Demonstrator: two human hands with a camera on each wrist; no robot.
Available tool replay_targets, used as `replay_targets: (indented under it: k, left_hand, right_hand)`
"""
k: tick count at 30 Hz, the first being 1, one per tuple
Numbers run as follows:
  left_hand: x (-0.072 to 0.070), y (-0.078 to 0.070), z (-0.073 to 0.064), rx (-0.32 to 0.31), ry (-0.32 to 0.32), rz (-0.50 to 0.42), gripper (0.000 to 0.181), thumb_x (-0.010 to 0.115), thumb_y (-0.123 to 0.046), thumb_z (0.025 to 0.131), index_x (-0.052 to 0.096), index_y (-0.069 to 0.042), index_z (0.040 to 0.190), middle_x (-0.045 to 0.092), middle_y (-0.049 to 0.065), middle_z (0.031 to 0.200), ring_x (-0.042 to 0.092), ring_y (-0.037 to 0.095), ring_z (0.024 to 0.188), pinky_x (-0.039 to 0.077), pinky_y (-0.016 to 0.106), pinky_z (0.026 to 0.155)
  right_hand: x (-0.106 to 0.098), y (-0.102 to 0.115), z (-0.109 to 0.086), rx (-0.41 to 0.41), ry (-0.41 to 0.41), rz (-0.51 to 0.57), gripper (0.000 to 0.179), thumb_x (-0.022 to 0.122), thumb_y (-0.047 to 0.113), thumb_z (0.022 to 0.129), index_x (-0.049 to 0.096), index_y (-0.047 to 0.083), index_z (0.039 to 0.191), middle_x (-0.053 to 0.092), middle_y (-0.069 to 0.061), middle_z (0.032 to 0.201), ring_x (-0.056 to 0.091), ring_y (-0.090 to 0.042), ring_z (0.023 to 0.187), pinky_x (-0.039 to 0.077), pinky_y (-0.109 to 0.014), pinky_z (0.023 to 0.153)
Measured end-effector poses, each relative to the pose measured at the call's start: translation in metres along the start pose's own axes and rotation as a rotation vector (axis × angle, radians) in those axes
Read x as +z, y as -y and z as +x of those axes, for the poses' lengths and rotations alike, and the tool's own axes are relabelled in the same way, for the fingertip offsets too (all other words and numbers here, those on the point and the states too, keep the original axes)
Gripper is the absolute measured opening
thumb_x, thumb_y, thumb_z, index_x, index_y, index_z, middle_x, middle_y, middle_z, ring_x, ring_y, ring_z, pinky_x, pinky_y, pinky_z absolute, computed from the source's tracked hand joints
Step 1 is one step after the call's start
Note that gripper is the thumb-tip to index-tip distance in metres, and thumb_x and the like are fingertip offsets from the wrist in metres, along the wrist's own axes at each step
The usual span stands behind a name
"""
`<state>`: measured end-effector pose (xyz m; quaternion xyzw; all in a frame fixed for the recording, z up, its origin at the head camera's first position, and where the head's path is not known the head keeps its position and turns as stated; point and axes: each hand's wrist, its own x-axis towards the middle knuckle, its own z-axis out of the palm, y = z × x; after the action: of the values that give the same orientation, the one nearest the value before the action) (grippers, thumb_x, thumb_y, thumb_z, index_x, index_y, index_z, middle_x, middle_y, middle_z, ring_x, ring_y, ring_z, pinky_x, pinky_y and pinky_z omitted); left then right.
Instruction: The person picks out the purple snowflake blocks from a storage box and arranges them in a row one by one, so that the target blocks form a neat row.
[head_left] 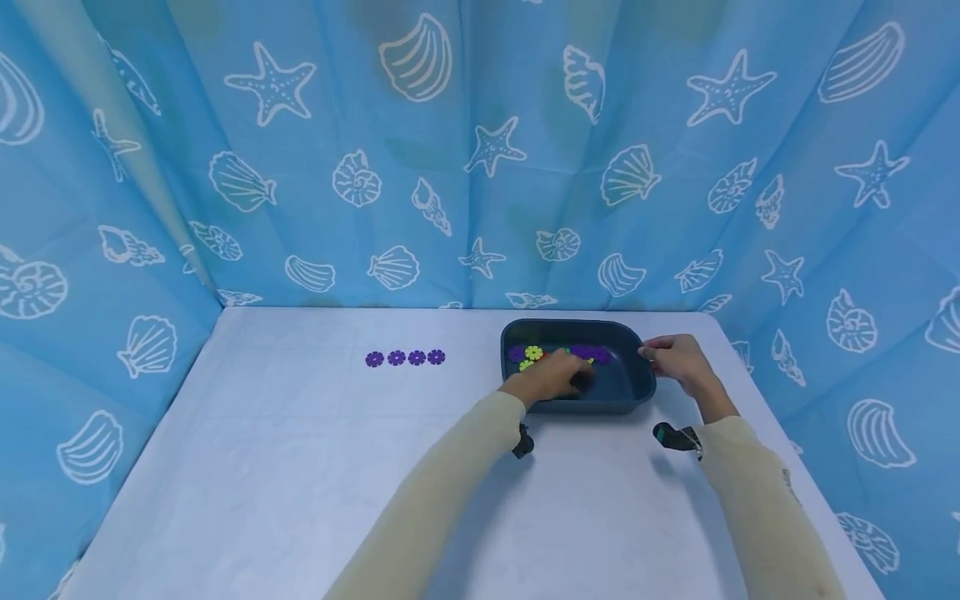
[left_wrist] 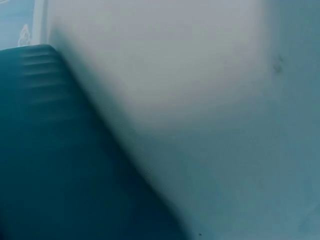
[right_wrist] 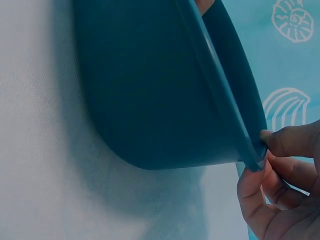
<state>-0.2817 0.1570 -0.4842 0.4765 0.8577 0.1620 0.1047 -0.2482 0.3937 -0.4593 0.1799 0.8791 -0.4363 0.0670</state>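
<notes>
A dark blue-grey plastic basin (head_left: 637,385) stands on the table with purple, yellow and a few red and green flower-shaped discs inside. My left hand (head_left: 553,377) reaches over its near rim, down among the discs; its fingertips are blurred and partly hidden, and I cannot tell whether they hold a disc. With thumb and fingers, my right hand (head_left: 678,360) pinches the basin's right rim, which shows closely in the right wrist view. The left wrist view has only the basin's outer wall (left_wrist: 60,165) beside the white cloth. Several purple flower-shaped discs (head_left: 406,357) lie in a row left of the basin.
The white-covered table (head_left: 247,467) runs back to a blue curtain (head_left: 465,208) printed with shells and starfish, which also hangs along both sides. A dark wrist camera (head_left: 523,442) sits below the left hand, another (head_left: 675,437) by the right sleeve.
</notes>
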Motion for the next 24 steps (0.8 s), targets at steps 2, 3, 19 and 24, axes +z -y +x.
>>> replay_targets:
  k: [2,3,19,24]
  left_hand:
    - [-0.001,0.001,-0.001,0.012,-0.009,-0.01,0.035,0.071,-0.016,0.09,0.066,-0.014,0.124,0.067,-0.003,0.118,0.058,0.006,0.11,0.042,0.016,0.099]
    - [-0.002,0.001,-0.001,0.016,-0.012,-0.012,0.035,0.071,-0.015,0.09,0.066,-0.013,0.124,0.067,-0.003,0.118,0.059,0.007,0.11,0.042,0.016,0.098]
    - [-0.01,0.007,-0.007,-0.043,-0.091,-0.144,0.039,0.073,-0.011,0.088,0.064,-0.007,0.126,0.066,0.0,0.116,0.06,0.007,0.103,0.047,0.016,0.092]
    - [-0.032,0.012,-0.018,-0.032,-0.132,-0.14,0.04,0.073,-0.01,0.088,0.063,-0.006,0.126,0.066,0.002,0.116,0.06,0.009,0.103,0.048,0.018,0.091]
  right_hand:
    - [0.002,-0.011,0.014,-0.014,-0.008,-0.009,0.04,0.052,0.022,0.101,0.054,-0.006,0.129,0.055,-0.026,0.123,0.059,-0.035,0.1,0.054,-0.043,0.089]
    - [0.004,-0.024,0.027,-0.034,-0.027,-0.017,0.038,0.053,0.024,0.1,0.056,-0.004,0.127,0.057,-0.023,0.12,0.06,-0.034,0.097,0.055,-0.042,0.086]
    - [0.006,-0.025,0.034,0.017,-0.032,-0.01,0.04,0.056,0.026,0.099,0.057,-0.003,0.127,0.058,-0.022,0.119,0.059,-0.031,0.094,0.057,-0.032,0.064]
    - [0.006,-0.065,0.071,-0.052,-0.02,-0.057,0.043,0.056,0.032,0.099,0.057,-0.001,0.127,0.059,-0.021,0.117,0.061,-0.031,0.091,0.058,-0.034,0.072]
